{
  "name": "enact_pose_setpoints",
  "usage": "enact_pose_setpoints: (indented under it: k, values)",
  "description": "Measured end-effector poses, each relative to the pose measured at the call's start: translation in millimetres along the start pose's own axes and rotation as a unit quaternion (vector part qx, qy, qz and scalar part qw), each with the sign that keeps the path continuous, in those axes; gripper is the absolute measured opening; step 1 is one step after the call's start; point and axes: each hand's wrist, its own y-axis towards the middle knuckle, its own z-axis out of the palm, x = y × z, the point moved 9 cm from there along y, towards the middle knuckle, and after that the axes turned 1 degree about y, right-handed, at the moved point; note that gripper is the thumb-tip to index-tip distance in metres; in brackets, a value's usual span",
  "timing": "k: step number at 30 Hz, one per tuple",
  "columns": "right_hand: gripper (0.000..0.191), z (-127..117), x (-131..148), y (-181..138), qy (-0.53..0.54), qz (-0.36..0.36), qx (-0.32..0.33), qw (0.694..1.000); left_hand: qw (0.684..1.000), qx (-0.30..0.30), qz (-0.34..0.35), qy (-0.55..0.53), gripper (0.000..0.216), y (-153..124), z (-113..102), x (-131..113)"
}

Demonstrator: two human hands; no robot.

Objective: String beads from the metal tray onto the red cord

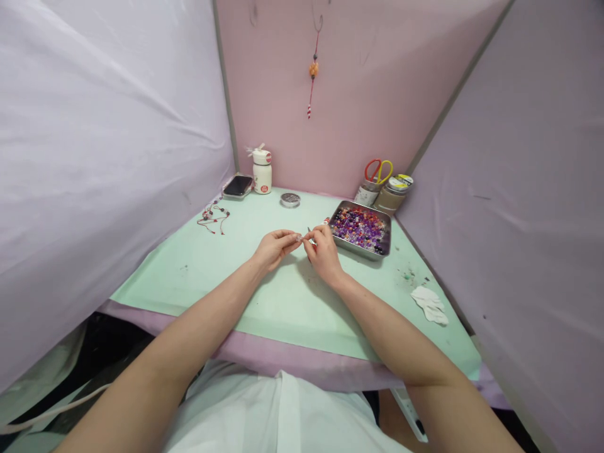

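My left hand (275, 246) and my right hand (324, 250) meet fingertip to fingertip over the middle of the green mat (287, 302). Both are pinched closed on something small and thin between them; it is too small to name, and a slim metal tip shows beside the right fingers. Just right of my right hand stands a steel tray (384, 242) filled with purple, pink and red beads (361, 226).
Finished red bead strands (213, 217) lie at the mat's left. A phone (238, 185), a white bottle (262, 171), a round tin (290, 199), jars with scissors (378, 171) line the back. Crumpled tissue (429, 304) lies right. A beaded charm (313, 69) hangs on the pink wall.
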Motion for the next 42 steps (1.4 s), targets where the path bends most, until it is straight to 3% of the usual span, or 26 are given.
enact_pose_setpoints:
  k: [15, 27, 42]
  values:
    - [0.014, 4.4, -14.3, -0.6, 0.088, 0.097, 0.025, 0.991, 0.999, -0.007, 0.03, 0.045, 0.032, 0.0, -1.5, -2.2]
    - [0.026, 17.8, -42.8, -2.2, 0.267, 0.22, 0.035, 0.938, 0.978, 0.006, 0.08, 0.192, 0.032, 4.7, -6.0, -7.8]
    - [0.019, 20.9, -39.3, -2.0, 0.218, 0.201, 0.053, 0.953, 0.948, -0.009, 0.112, 0.297, 0.016, 2.4, -1.9, -18.5]
